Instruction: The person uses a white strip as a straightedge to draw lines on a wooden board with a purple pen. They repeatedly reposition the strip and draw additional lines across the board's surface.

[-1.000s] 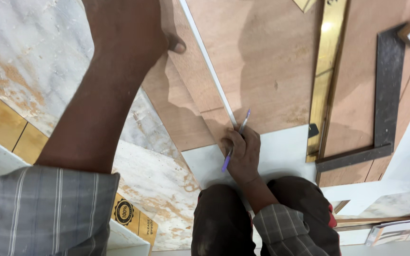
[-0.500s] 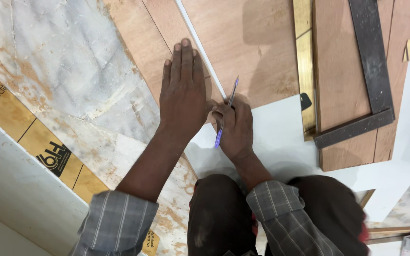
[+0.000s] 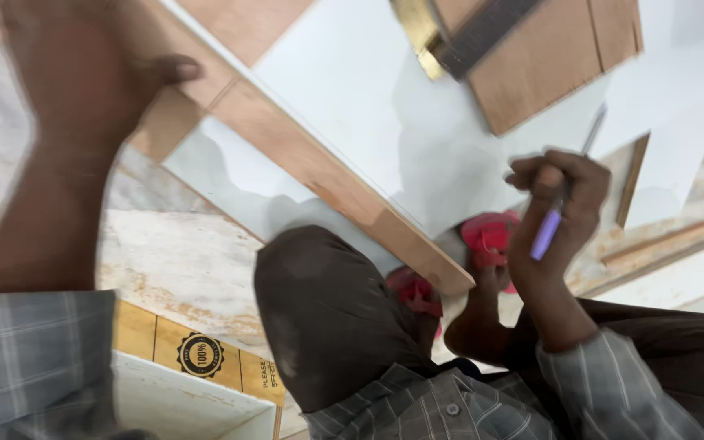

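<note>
The right hand [image 3: 560, 200] is clenched around a purple pen [image 3: 549, 228], raised just right of the long plywood strip [image 3: 327, 175]. The blurred left hand [image 3: 83, 73] presses flat, fingers spread, on the strip's upper-left end.

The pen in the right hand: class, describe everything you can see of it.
The pen is slim, with a light purple lower barrel and a thin grey upper end that sticks out above the fist, blurred. It looks like plastic. The right hand grips it in a closed fist around its middle, hiding that part. It slants, top toward the upper right, held above the white sheet; its tip cannot be made out.
</note>
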